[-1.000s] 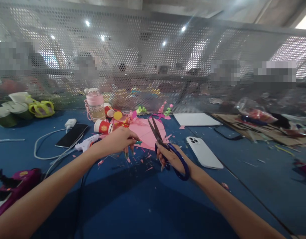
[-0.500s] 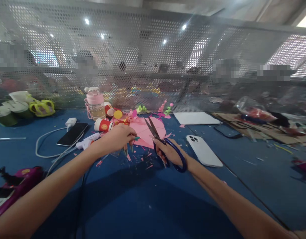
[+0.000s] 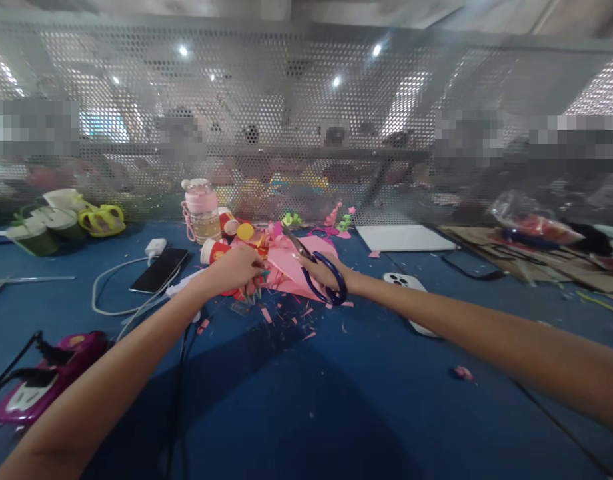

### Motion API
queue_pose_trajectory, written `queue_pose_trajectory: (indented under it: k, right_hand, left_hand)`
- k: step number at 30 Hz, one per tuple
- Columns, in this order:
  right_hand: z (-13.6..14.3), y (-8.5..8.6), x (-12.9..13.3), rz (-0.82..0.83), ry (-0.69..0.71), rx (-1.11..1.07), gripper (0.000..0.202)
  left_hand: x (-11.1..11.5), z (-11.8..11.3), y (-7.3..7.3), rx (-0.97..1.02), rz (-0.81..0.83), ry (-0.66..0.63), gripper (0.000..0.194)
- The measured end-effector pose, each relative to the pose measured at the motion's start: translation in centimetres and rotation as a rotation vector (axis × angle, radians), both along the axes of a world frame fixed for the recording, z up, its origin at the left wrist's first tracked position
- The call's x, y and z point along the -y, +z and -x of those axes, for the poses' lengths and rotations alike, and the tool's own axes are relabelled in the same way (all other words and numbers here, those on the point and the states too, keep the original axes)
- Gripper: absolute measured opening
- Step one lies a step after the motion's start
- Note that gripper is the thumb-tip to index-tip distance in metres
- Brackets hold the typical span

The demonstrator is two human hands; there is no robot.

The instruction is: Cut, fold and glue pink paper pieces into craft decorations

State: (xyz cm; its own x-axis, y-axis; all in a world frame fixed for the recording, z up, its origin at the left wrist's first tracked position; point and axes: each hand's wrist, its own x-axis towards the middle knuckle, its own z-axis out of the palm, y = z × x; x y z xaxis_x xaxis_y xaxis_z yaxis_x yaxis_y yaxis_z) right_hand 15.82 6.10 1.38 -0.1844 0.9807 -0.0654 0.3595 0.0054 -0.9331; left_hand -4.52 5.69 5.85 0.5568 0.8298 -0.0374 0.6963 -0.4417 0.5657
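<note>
My right hand (image 3: pixel 322 272) is closed on a pair of scissors (image 3: pixel 343 283) with dark blue handles. The dark blades point up and left over a pink paper sheet (image 3: pixel 282 261). My left hand (image 3: pixel 236 270) is over the sheet's left part, fingers curled down and drawn together. Whatever they pinch, if anything, is hidden; a small teal spot shows at the fingertips. Beside the left hand lies a red and white paper cup (image 3: pixel 214 251). Pink paper scraps (image 3: pixel 266 315) are scattered on the blue table (image 3: pixel 306 413) in front of the hands.
A pink-topped bottle (image 3: pixel 201 208) stands behind the cup. Leftward are a black phone (image 3: pixel 159 270), a white charger (image 3: pixel 155 248) and a purple power strip (image 3: pixel 61 373). A white phone (image 3: pixel 409 293) lies under my right forearm. A white slab (image 3: pixel 405 238) and cardboard (image 3: pixel 491 250) sit farther right.
My right hand has moved left and turned, bringing the scissors lower over the pink sheet. My left hand stays by the sheet's left part. The view has shifted slightly.
</note>
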Motion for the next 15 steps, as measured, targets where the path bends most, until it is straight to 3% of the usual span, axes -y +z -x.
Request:
queue_pose_trajectory:
  k: [4, 9, 15]
  right_hand:
    - [0.4, 0.3, -0.7, 0.091, 0.044, -0.007, 0.052]
    - [0.6, 0.0, 1.3, 0.254, -0.017, -0.107, 0.052]
    - [-0.1, -1.7, 4.1, 0.127, -0.157, -0.27, 0.043]
  left_hand:
    - [-0.5, 0.6, -0.1, 0.044, 0.032, 0.021, 0.017]
    - [-0.5, 0.8, 0.2, 0.113, 0.071, 0.093, 0.016]
    - [-0.3, 0.2, 0.8, 0.024, -0.232, 0.064, 0.014]
